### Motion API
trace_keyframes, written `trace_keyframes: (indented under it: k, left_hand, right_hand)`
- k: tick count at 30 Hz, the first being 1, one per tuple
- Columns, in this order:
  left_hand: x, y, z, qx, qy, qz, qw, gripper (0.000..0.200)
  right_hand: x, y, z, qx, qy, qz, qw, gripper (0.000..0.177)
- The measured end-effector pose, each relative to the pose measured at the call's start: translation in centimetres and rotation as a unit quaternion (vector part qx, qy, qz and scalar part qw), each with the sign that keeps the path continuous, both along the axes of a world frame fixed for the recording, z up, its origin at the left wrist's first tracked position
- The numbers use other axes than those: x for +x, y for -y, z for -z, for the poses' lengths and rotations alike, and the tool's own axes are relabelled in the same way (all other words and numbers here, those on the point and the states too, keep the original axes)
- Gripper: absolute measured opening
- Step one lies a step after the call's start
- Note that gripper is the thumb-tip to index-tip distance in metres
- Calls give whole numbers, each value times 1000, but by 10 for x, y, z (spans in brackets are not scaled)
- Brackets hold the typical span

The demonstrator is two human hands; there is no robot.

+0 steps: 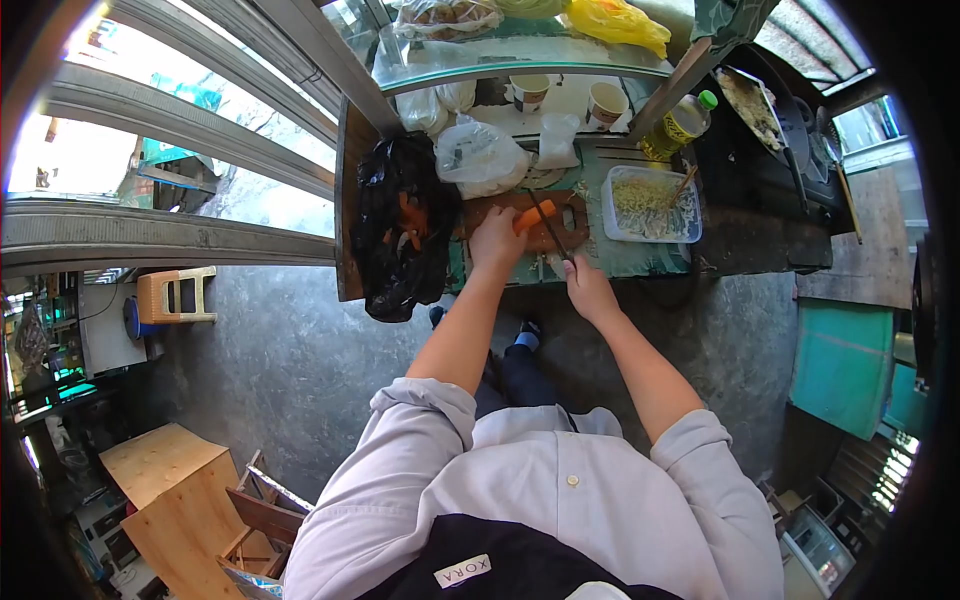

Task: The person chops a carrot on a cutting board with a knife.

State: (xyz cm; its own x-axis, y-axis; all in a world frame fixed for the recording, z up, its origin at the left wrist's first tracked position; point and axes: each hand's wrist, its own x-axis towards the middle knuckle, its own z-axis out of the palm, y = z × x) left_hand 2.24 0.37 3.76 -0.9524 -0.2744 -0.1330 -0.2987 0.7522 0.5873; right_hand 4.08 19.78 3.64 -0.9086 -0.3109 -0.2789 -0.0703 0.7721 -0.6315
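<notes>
Bright orange carrot in L hand, slanting fwd & R over brown wooden bd; narrow dark-bladed knife in R hand, tip fwd, crossing carrot, contact unclear

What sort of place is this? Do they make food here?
It looks like a small kitchen or food stall, though I can't tell which. The left hand holds a carrot, the right hand holds a knife, and a plastic tub holds shredded food.

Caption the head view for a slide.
Left hand holds a carrot at a wooden board; right hand holds a knife.
</notes>
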Motion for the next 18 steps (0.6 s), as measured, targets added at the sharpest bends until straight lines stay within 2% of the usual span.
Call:
trace_keyframes:
  k: [4,8,13,18]
  left_hand:
    - [3,1,2,-11,-45,14,999,30]
    - [4,0,4,1,-45,4,999,30]
    - [-1,3,6,5,-23,27,999,29]
    - [-5,6,9,15,-21,19,999,29]
  right_hand:
    - [3,13,6,-3,-20,-15,1000,30]
    - [3,17,3,6,-20,-12,1000,30]
    - [-8,17,-11,81,19,-47,995,30]
    - [-24,25,-12,108,42,-71,991,32]
